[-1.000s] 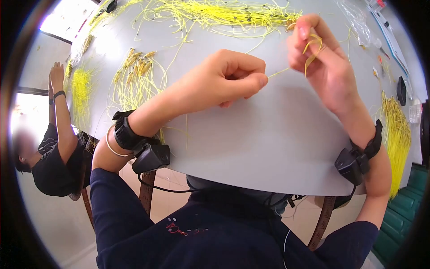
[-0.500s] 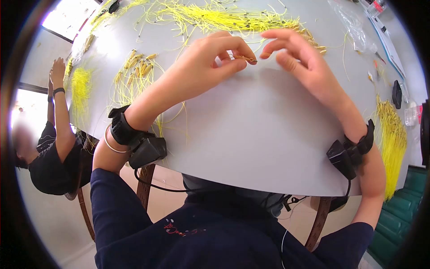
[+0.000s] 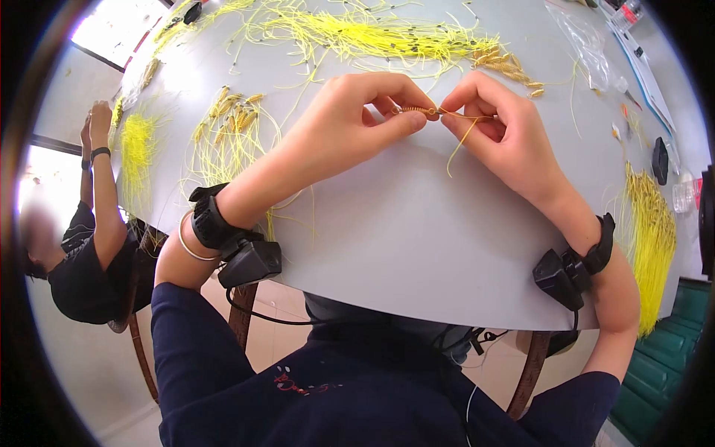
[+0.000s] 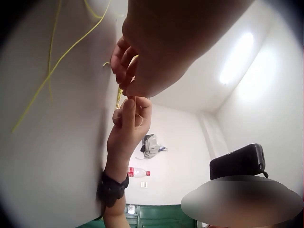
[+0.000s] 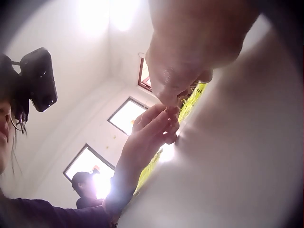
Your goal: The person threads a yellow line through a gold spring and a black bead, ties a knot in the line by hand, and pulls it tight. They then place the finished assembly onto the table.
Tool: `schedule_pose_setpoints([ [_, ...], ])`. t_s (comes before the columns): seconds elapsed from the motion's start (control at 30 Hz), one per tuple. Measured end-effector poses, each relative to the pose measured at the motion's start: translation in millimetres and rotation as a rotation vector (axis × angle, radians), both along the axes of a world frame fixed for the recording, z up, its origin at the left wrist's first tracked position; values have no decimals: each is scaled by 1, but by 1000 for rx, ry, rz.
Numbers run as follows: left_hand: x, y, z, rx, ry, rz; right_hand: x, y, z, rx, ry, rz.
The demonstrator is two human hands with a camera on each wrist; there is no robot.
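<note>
Centrally, over the grey counter (image 3: 402,238), the left hand (image 3: 350,115) grips a small copper-coloured coil (image 3: 415,110) between thumb and forefinger. The coil lies roughly crosswise, in front of the wearer's body. The fingers of the right hand (image 3: 514,141) are closed in a pinch just beside the coil's right end, holding a thin yellow strand (image 3: 460,145), one length of which hangs below the fingertips. The two sets of fingertips are near each other; whether they touch cannot be told.

Beyond the hands lies a long bundle of yellow strands (image 3: 365,33), with gold-coloured coils (image 3: 506,63) at its right end. Left of the left hand, a loose cluster of gold pieces (image 3: 234,119) rests among further yellow strands. At the far right, a second bundle (image 3: 654,253) lies along the counter's edge, below a small black object (image 3: 660,160); a clear plastic bag (image 3: 585,48) occupies the upper right. A person in black (image 3: 93,261) is at the left, both hands raised.
</note>
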State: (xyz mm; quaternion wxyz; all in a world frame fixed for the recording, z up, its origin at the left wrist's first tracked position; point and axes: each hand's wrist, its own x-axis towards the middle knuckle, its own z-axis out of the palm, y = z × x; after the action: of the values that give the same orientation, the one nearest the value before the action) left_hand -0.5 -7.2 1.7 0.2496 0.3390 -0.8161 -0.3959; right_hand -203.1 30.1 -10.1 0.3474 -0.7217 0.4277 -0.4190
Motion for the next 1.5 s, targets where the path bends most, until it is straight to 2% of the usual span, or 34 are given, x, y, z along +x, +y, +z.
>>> schedule_pose_setpoints([
  [0.07, 0, 1, 1, 59, -2, 16, 0, 3, 6, -65, 145, -46],
  [0.17, 0, 0, 0, 70, 8, 16, 0, 6, 10, -79, 210, -46],
  [0.3, 0, 1, 1, 67, -9, 17, 0, 6, 10, -32, 165, -59],
  [0.37, 0, 1, -2, 31, 100, 41, 0, 6, 9, -53, 163, -69],
  [0.5, 1, -1, -1, 69, 86, 44, 1, 4, 8, -102, 182, -107],
  [0.57, 1, 0, 3, 74, 18, 16, 2, 5, 7, -236, 298, -157],
  [0.7, 3, -3, 3, 107, 4, -38, 2, 2, -1, -363, 273, -181],
  [0.77, 3, -3, 3, 80, -10, -100, 0, 2, 1, -402, 341, -147],
  [0.9, 2, -3, -2, 116, 24, -130, 0, 3, 4, -387, 301, -120],
  [0.97, 1, 0, -2, 187, 70, -112, -1, 3, 3, -232, 210, -82],
  [1.1, 0, 3, 6, 172, 87, -141, -3, 2, 1, -121, 104, -16],
  [1.17, 0, 3, 6, 96, 182, -217, -4, -1, -2, -10, -112, 84],
  [1.2, 1, 2, 7, 97, 181, -217, -5, -2, -2, -10, -113, 84],
  [1.27, 4, 0, 8, 212, 294, -454, -8, -4, 0, -119, -30, 234],
  [1.3, 5, 0, 8, 213, 293, -455, -8, -3, 1, -119, -31, 233],
  [1.37, 6, 1, 9, 295, 275, -667, -6, -2, 2, -167, -25, 330],
  [1.4, 7, 1, 10, 295, 275, -668, -6, -2, 2, -166, -25, 329],
  [1.47, 8, 0, 13, 471, 224, -846, -3, 0, 1, -128, -31, 313],
  [1.5, 7, 4, 13, 469, 223, -845, -2, 1, 2, -131, -31, 314],
])
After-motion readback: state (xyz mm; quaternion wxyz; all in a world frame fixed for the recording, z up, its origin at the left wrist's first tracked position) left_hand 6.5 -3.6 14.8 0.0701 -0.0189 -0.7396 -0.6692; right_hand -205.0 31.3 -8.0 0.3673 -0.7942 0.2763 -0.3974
